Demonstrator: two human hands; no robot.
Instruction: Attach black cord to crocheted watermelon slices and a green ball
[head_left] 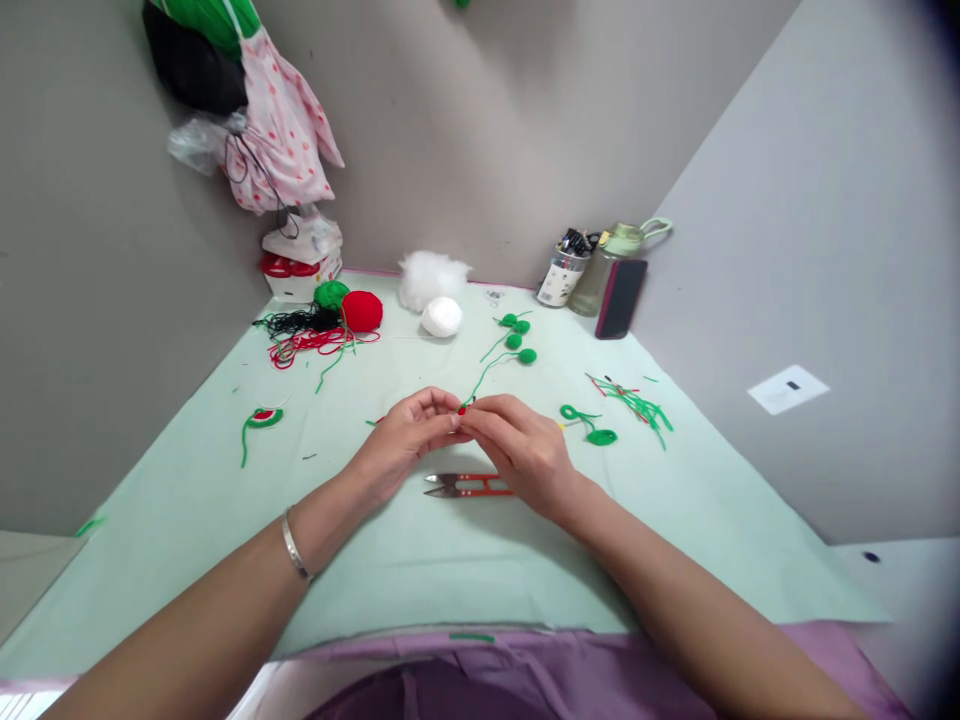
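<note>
My left hand (409,435) and my right hand (529,448) meet over the middle of the table, fingertips pinched together on a small red crochet piece (463,409). Fingers cover most of this piece, and any hook or needle there cannot be made out. A green yarn strand runs from near it towards a green crocheted ball (527,356). Orange-handled thread snips (457,486) lie just below the hands, their handle end partly behind my right hand. Left of my left hand rests a red, white and green crocheted half-round (264,418) with a green tail.
Red (363,311) and white (442,317) yarn balls, tangled black yarn (304,322) and white stuffing (433,278) sit at the back. Green yarn scraps (637,405) and a green leaf shape (601,437) lie right. A phone (622,299) leans against a bottle (591,280) beside a pen holder (561,277).
</note>
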